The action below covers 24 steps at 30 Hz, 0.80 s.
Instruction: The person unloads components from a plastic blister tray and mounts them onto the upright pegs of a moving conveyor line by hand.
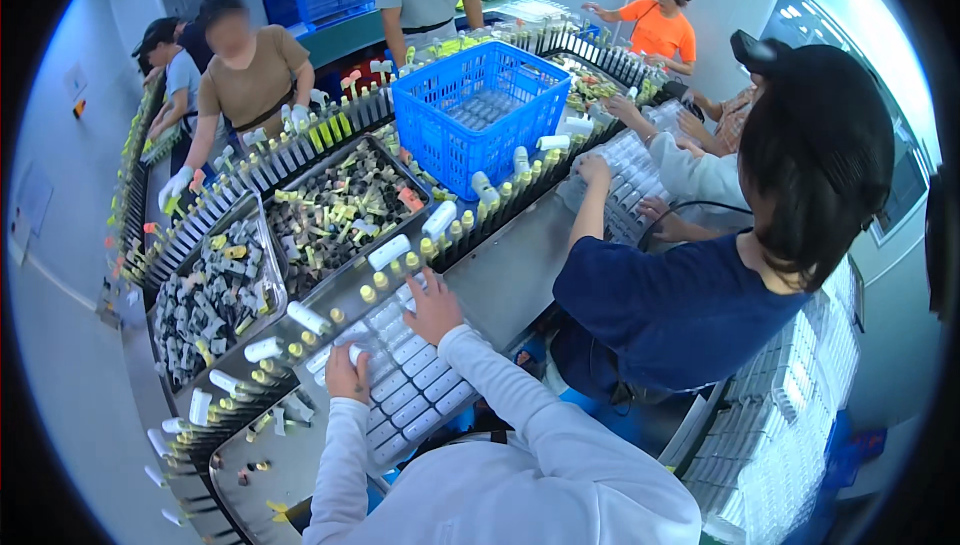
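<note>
In front of me lies a clear plastic tray (432, 377) with rows of small white rounded pieces in its pockets. My left hand (347, 377) is over the tray's left part, its thumb and fingers closed around a small white piece (356, 353). Over the tray's far right corner my right hand (434, 309) has its fingers stretched and apart, the fingertips close to a white piece there; I see nothing held in it. Just beyond both hands runs a line of black upright holders topped with pale yellow tips (367, 293); white cylinders (308, 318) sit on some.
Beyond the line stand metal trays of loose grey, black and yellow parts (345, 207) and a blue crate (480, 145). At my right, a co-worker in navy (660, 305) works over another clear tray (630, 180). Stacked clear trays (775, 415) stand behind that person. More people work across the line.
</note>
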Each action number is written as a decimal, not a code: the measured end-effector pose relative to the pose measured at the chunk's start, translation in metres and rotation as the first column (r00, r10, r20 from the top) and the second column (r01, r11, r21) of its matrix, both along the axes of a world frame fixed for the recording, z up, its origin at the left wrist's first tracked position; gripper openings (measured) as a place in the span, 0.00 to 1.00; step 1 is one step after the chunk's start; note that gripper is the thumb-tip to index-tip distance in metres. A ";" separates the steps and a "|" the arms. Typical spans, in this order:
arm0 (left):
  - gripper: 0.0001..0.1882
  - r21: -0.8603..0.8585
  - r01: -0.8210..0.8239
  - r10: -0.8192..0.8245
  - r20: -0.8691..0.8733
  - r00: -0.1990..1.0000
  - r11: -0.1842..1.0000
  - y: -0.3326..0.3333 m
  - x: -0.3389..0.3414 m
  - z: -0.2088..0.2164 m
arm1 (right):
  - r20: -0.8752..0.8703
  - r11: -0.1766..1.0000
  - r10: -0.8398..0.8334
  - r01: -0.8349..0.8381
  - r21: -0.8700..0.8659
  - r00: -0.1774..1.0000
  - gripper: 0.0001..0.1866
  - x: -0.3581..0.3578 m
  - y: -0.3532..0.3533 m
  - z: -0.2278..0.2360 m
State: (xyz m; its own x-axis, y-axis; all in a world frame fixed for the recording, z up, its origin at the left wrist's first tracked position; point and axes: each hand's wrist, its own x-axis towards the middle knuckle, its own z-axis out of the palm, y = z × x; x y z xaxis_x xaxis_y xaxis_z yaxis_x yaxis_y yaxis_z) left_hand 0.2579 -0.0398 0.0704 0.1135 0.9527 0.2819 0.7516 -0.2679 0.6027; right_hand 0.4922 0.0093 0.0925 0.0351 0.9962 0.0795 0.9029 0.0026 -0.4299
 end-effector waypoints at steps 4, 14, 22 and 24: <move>0.16 0.061 -0.021 0.023 -0.023 0.999 0.998 -0.003 -0.006 -0.006 | -0.017 0.926 -0.020 0.025 0.377 1.000 0.43 -0.001 -0.023 0.009; 0.21 -0.112 0.079 -0.009 0.518 0.855 0.991 0.041 0.069 0.075 | -0.163 0.939 0.269 -0.221 0.264 0.949 0.23 0.014 -0.091 0.000; 0.21 -0.063 -0.029 0.034 0.080 0.996 0.998 0.159 0.174 0.089 | -0.260 0.900 0.409 -0.339 0.274 0.875 0.22 0.021 -0.087 0.006; 0.20 -0.105 -0.027 0.014 -0.128 0.992 0.994 0.162 0.173 0.089 | -0.475 0.930 0.347 -0.231 0.288 0.809 0.22 0.021 -0.088 0.002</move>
State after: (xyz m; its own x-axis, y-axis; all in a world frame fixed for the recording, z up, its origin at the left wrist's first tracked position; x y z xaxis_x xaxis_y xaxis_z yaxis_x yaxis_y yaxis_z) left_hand 0.4312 0.1224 0.1595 0.1219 0.9789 0.1638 0.8284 -0.1913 0.5264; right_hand 0.5128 -0.0789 0.0948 -0.1582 0.9285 0.3359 0.4966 0.3689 -0.7857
